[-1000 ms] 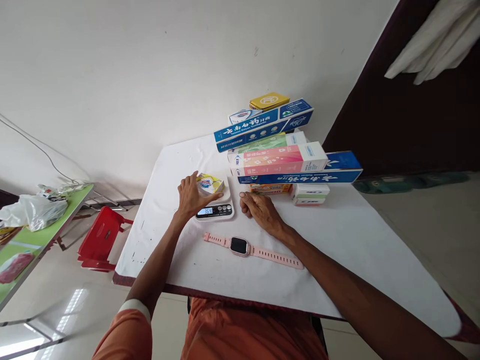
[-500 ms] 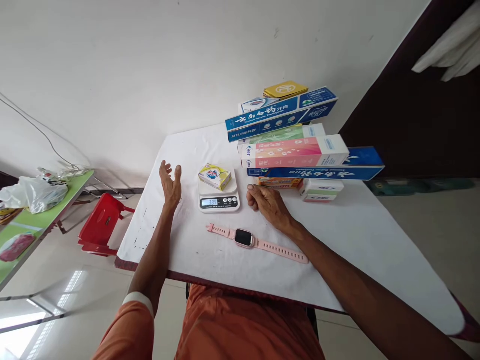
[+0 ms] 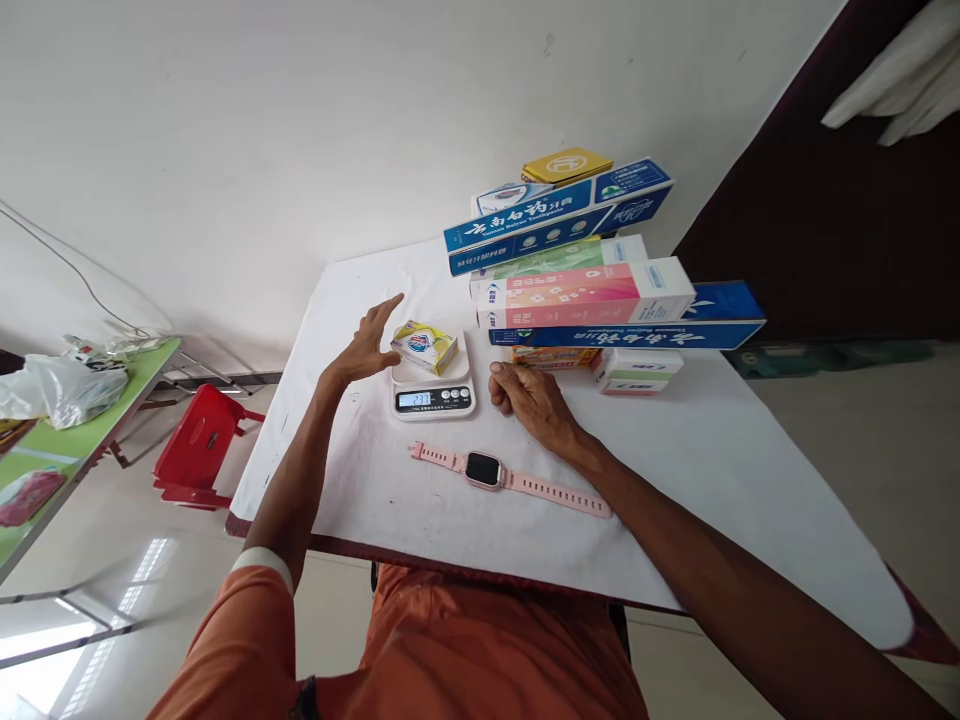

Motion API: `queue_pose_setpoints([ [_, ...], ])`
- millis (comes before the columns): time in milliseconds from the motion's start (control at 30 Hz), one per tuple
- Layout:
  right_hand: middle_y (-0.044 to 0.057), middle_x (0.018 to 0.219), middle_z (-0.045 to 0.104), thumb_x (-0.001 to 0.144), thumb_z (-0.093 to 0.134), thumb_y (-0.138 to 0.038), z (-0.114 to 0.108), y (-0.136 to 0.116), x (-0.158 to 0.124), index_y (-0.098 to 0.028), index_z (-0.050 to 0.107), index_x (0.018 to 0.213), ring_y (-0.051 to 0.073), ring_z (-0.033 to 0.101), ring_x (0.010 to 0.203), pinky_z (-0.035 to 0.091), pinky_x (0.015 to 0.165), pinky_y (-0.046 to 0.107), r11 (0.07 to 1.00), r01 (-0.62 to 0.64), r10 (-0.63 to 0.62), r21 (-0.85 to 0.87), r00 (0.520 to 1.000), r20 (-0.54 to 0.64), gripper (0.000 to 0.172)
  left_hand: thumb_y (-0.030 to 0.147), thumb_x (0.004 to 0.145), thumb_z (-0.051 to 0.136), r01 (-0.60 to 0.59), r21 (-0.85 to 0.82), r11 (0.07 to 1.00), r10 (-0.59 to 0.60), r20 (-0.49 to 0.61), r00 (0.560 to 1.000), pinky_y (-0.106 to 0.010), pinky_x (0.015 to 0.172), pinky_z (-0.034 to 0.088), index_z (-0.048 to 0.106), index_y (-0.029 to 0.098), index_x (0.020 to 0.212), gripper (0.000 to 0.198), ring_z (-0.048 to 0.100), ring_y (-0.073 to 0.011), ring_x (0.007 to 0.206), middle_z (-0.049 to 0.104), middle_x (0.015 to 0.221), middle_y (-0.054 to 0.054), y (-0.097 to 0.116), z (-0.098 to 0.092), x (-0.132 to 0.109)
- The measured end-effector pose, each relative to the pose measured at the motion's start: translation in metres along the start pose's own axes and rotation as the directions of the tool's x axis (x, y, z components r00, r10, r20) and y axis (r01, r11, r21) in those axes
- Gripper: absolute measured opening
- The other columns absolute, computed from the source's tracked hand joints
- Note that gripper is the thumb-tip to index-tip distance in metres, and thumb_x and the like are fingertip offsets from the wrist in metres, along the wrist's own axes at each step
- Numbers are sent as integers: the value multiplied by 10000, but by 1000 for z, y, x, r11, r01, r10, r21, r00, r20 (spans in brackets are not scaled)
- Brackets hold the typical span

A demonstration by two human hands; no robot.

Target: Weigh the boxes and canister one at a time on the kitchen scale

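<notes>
A small yellow-and-white soap box (image 3: 425, 346) lies at a slant on the pan of a white digital kitchen scale (image 3: 433, 402), whose lit display appears to read 237. My left hand (image 3: 367, 345) is beside the box on its left, thumb and fingers spread, holding nothing. The thumb tip is close to the box's left end; I cannot tell whether they touch. To the right of the scale, my right hand (image 3: 536, 402) rests on the white cloth with its fingers curled closed. In front of the scale lies a pink-strapped smartwatch (image 3: 484, 469), stretched out flat.
Blue toothpaste boxes (image 3: 559, 222), a pink box (image 3: 577, 297) and other cartons are stacked at the back right. A white-and-green box (image 3: 639, 370) sits beside the stack. Left of the table are a red chair (image 3: 196, 440) and a green table (image 3: 90, 420) with plastic bags.
My left hand has moved right and turned toward the soap box on the scale. The display reading has dropped from the 380s to about 237. My right hand stays in place.
</notes>
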State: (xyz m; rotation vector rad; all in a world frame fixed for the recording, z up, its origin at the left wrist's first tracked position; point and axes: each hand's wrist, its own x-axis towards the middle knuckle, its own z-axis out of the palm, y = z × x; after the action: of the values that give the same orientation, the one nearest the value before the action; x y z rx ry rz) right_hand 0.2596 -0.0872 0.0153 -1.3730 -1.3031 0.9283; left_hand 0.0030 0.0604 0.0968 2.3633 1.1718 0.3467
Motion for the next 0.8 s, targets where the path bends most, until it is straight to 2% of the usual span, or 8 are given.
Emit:
queue_pose_setpoints([
  [133,27,620,594,863,408,-975,0,-2,-1,-234,545,654,149,541,540,493,560,291,1000,1,-1,8,1000,-3,783,133,713,681,-7,92,996,-9,177,984,-573,1272,372,414,318,1637,979,404,-363,1556,475,1655,-82,7,-5,16],
  [267,23,622,586,897,404,-942,0,-3,-2,-234,545,654,150,546,552,487,574,292,1000,14,-14,24,1000,-7,761,171,721,705,-23,147,989,-8,208,978,-534,1221,447,584,305,1440,741,542,-326,1429,632,1488,-59,10,-8,24],
  [400,18,615,590,900,439,-923,0,-1,-1,-233,551,654,146,541,539,480,569,292,1000,14,-14,23,1000,-13,740,263,735,775,-47,28,999,43,107,993,-505,1098,554,623,247,1258,545,671,-300,1224,711,1321,-68,10,-10,10],
  [533,18,618,591,902,427,-927,0,0,-1,-235,555,658,150,541,546,480,566,293,1000,15,-14,19,1000,-9,745,308,766,804,-127,-74,989,115,-146,983,-447,996,629,611,250,1226,502,718,-255,1138,735,1260,-63,14,-15,-28],
  [633,21,621,594,917,430,-910,0,-1,-2,-234,558,656,150,539,550,473,580,300,999,36,-36,2,999,0,735,374,799,845,-224,7,975,214,-324,922,-433,986,644,623,251,1236,506,733,-236,1109,744,1242,-60,32,-26,-58],
  [700,22,635,603,937,433,-883,1,0,-3,-233,564,665,153,551,564,477,599,303,999,43,-43,-5,999,-4,717,414,799,879,-310,108,945,326,-404,855,-416,956,651,636,250,1243,532,739,-228,1083,752,1215,-58,53,-35,-73],
  [800,25,640,610,958,408,-852,2,2,-1,-233,563,673,156,553,562,483,593,307,999,28,-28,-19,1000,-9,699,460,780,916,-427,246,870,493,-456,741,-396,894,658,645,255,1273,600,740,-232,1060,758,1184,-65,93,-43,-89],
])
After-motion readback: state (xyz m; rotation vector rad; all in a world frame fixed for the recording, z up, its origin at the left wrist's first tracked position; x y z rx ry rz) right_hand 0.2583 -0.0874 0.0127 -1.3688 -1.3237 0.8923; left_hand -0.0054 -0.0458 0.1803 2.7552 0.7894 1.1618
